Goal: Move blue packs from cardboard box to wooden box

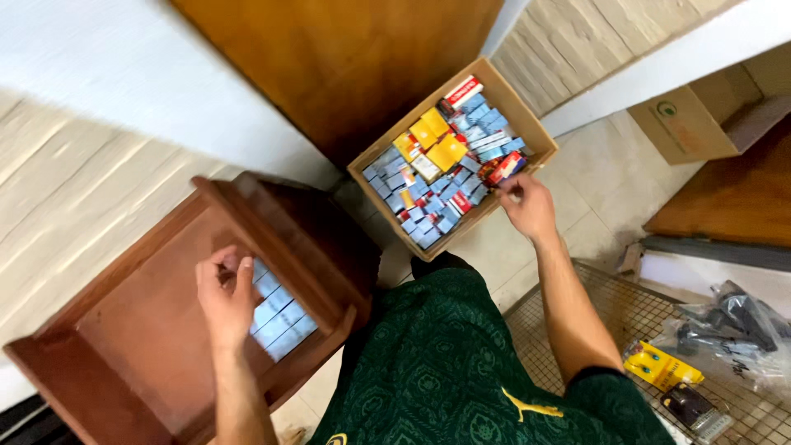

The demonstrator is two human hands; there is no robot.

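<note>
Head view | left hand fingers curled over small boxes in wooden drawer | right hand fingers pinching a packet in full cardboard box | drawer mostly bare beside it

Layout: a cardboard box of small packs sits on the floor, right of a wooden cabinet. Flat packs lie in a row on the cabinet's top. A wire rack stands further right, with packaged tools on it.
</note>
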